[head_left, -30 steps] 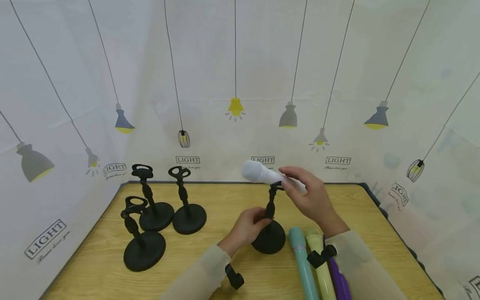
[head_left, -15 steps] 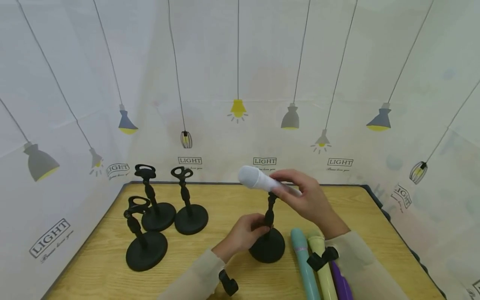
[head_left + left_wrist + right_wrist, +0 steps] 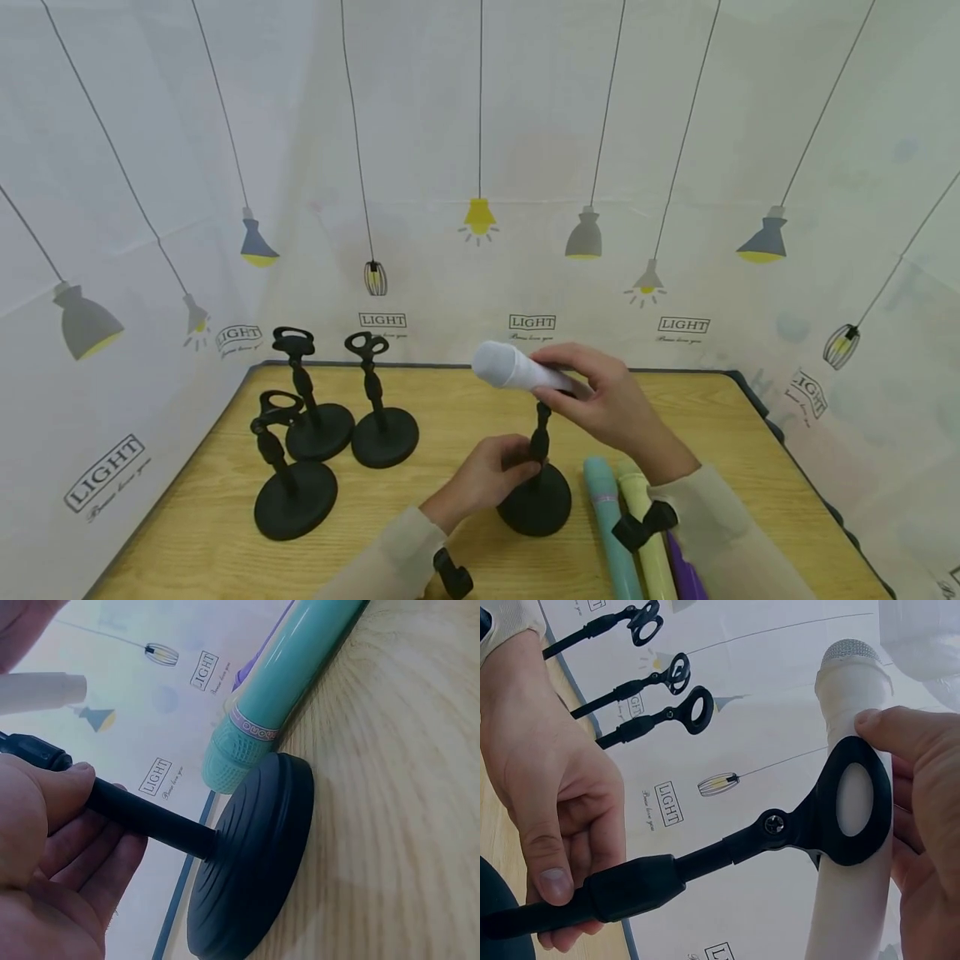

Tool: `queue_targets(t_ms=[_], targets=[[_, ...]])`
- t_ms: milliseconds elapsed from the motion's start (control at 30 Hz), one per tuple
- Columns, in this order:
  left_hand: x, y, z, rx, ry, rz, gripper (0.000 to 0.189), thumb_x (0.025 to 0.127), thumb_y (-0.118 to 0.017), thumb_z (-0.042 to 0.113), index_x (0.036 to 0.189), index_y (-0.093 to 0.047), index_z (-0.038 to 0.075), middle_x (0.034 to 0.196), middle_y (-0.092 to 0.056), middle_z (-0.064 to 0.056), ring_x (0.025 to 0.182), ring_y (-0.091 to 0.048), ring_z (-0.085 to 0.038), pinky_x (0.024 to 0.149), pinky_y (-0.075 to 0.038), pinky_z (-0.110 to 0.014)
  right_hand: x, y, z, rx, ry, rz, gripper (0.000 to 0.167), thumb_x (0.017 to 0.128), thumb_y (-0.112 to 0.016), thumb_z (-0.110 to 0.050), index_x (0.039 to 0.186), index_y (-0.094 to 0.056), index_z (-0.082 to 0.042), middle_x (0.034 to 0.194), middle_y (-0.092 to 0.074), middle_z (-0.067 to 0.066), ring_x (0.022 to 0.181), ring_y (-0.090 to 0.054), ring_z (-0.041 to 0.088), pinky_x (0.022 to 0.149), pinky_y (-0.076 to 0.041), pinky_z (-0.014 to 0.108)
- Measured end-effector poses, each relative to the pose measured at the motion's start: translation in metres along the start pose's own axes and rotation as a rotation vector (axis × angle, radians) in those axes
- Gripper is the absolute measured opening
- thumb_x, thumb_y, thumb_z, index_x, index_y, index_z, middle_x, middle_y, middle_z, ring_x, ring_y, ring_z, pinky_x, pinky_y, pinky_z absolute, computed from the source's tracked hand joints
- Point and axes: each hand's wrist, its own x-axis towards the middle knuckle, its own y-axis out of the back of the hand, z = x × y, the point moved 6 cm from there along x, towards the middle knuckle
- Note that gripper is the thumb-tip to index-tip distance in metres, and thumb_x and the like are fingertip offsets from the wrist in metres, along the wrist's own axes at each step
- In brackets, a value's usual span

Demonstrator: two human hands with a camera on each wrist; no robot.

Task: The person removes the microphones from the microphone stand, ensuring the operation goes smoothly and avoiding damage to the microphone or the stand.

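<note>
My right hand (image 3: 615,408) holds a white microphone (image 3: 517,368) by its body, tilted with its head to the left. The microphone lies against the ring-shaped clip (image 3: 827,796) of a black desk microphone stand (image 3: 535,507); its white body shows through the ring in the right wrist view. Whether it is fully seated there I cannot tell. My left hand (image 3: 483,475) grips the stand's pole (image 3: 154,821) between thumb and fingers, above the round base. That base rests on the table, close to the head of a teal microphone (image 3: 277,682).
Three more black microphone stands, a front one (image 3: 296,500), a rear one (image 3: 321,432) and another (image 3: 385,437), stand on the left of the wooden table (image 3: 450,392). Yellow (image 3: 652,542) and purple (image 3: 684,575) microphones lie beside the teal one, partly under my right forearm. Printed sheets wall the table.
The white microphone has come down and slightly left onto the clip, with my right hand still holding it. The stand and my left hand have shifted a little toward me.
</note>
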Motion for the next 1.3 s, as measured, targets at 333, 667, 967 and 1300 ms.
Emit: queue_targets(t_ms=[333,667,967,1300], targets=[[-0.006,0.0,0.001,-0.018,0.0,0.0,0.022,0.107,-0.07,0.017,0.126,-0.077,0.009,0.12,-0.081,-0.004,0.116,-0.076,-0.019,0.101,-0.059,-0.028,0.0,-0.004,-0.011,0.017,-0.081,-0.035,0.04,0.09,-0.084,0.002,0.128,-0.074,-0.006,0.129,-0.076,0.01,0.115,-0.072,0.018,0.096,-0.064,0.038],[-0.014,0.0,0.005,-0.033,0.018,0.016,0.022,0.106,-0.07,0.016,0.125,-0.076,0.006,0.119,-0.081,-0.005,0.112,-0.076,-0.016,0.1,-0.06,-0.028,0.0,-0.006,-0.021,0.006,-0.103,-0.009,0.036,0.089,-0.086,0.001,0.124,-0.077,-0.006,0.127,-0.077,0.01,0.114,-0.074,0.024,0.093,-0.065,0.043],[-0.017,-0.001,0.006,-0.026,0.024,0.061,0.014,0.104,-0.072,0.008,0.115,-0.079,0.005,0.11,-0.083,-0.004,0.105,-0.077,-0.014,0.096,-0.061,-0.03,0.002,-0.01,-0.025,0.035,-0.098,-0.012,0.034,0.09,-0.085,0.003,0.122,-0.078,-0.004,0.126,-0.077,0.013,0.112,-0.075,0.029,0.09,-0.065,0.042],[-0.016,-0.002,0.007,0.022,0.044,0.094,0.009,0.101,-0.074,0.004,0.104,-0.08,0.01,0.102,-0.083,-0.002,0.095,-0.075,-0.007,0.089,-0.062,-0.028,0.002,-0.013,-0.025,0.033,-0.087,-0.03,0.032,0.091,-0.084,0.002,0.122,-0.078,-0.004,0.127,-0.077,0.014,0.113,-0.075,0.033,0.089,-0.066,0.042]])
